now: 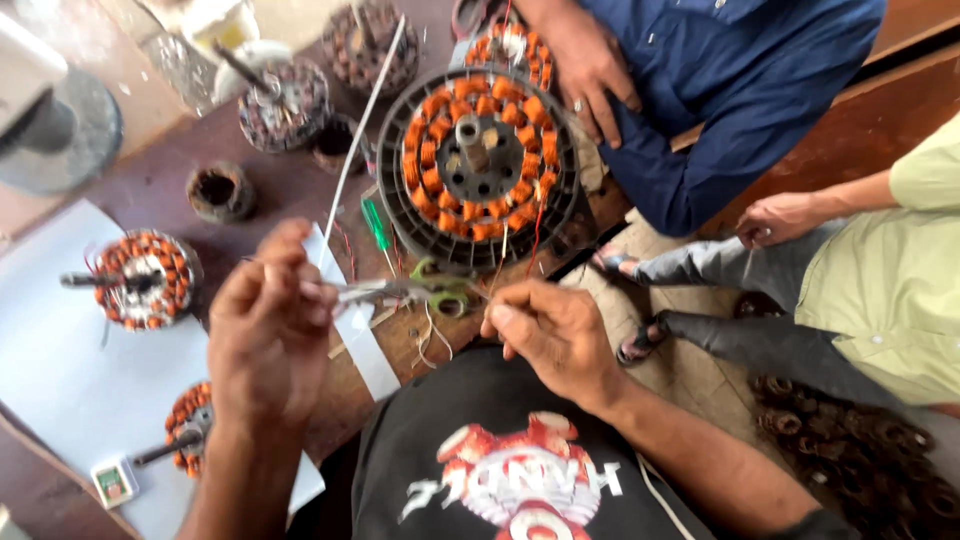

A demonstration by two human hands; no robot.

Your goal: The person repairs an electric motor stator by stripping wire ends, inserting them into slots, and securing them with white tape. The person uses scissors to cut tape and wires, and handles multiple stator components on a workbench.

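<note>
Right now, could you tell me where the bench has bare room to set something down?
The white sheet has free room between the two small copper-wound stators. Bare brown wood lies below the rusty ring. It is crowded around the large copper-wound stator in its black ribbed housing and both hands.

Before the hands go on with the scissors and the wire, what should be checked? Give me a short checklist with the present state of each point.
1. Left hand grips scissors: ok.
2. Right hand pinches a thin wire: cannot tell, wire too fine.
3. Scissor blades open or shut: cannot tell, blurred.
4. Large stator lies flat on the table: ok.
5. Another person's hand is away from the scissors: ok.
6. Green screwdriver lies apart from both hands: ok.
</note>
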